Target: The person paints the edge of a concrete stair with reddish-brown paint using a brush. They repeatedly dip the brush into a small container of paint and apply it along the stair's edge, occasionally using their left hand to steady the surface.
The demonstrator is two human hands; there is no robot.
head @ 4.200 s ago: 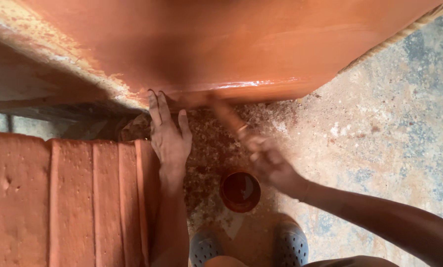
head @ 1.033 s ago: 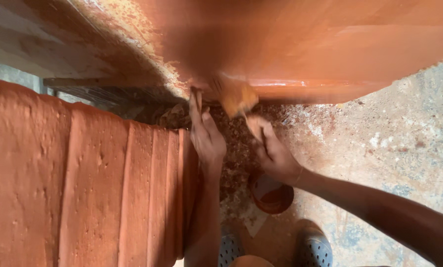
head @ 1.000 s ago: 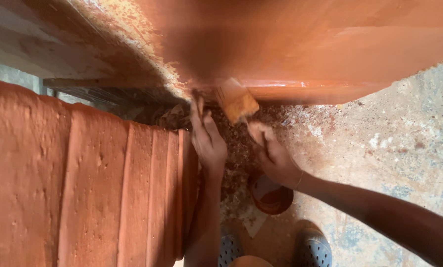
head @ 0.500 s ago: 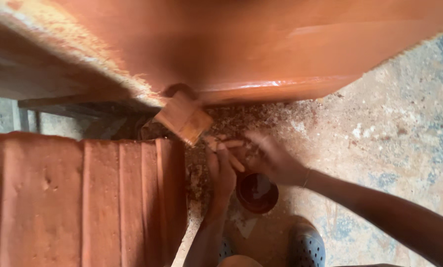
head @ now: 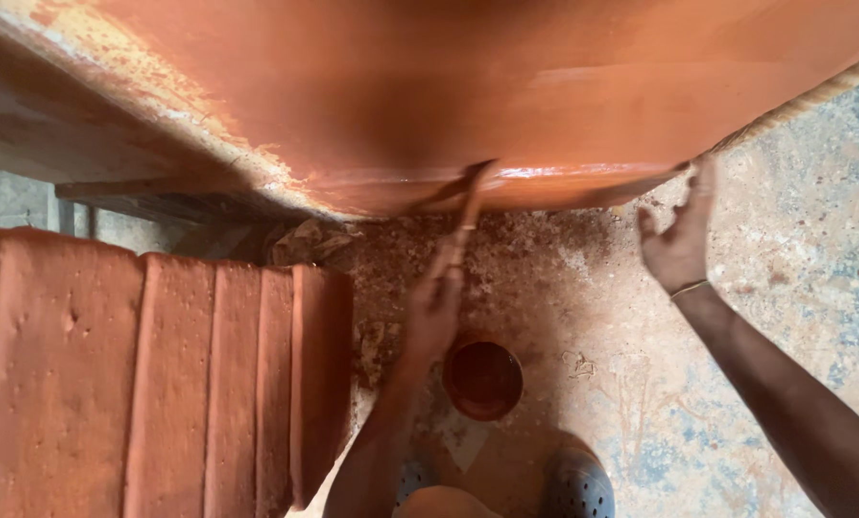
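Slabs [head: 151,384]: ribbed clay pieces stacked at left, near side.
Left hand [head: 436,305]: blurred, fingers stretched up, touching the wet rim of the pot [head: 468,96]; grasp cannot be told.
Bowl [head: 483,379]: on the floor [head: 794,288], just right of the left wrist.
Right hand [head: 677,240]: open, empty, fingertips at the pot's right lower edge.

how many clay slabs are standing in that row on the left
5 show: clay slabs on edge side by side at lower left, widest face outermost, narrowest nearest the left hand. More may continue past the frame edge.
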